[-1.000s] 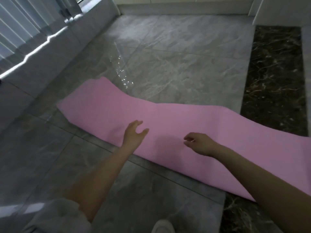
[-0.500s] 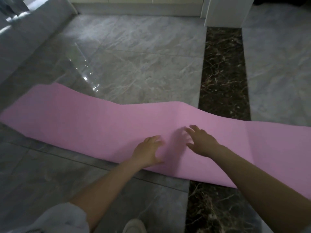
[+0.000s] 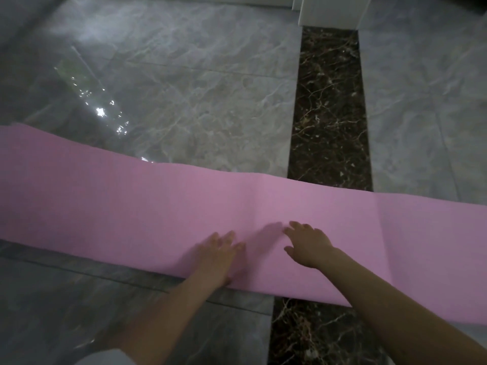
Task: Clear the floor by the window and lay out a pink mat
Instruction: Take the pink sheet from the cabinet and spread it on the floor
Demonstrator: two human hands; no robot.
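Stretching across the grey marble floor [image 3: 197, 83] from the left edge to the right, the pink mat [image 3: 118, 206] lies unrolled, crossing a dark veined floor strip [image 3: 329, 114] and showing faint fold creases. Both forearms reach forward and down from the near side. The right hand [image 3: 308, 246] lies palm down on the mat, fingers straight and slightly spread. The left hand [image 3: 216, 255], just beside it, rests flat near the mat's near edge, fingers extended together.
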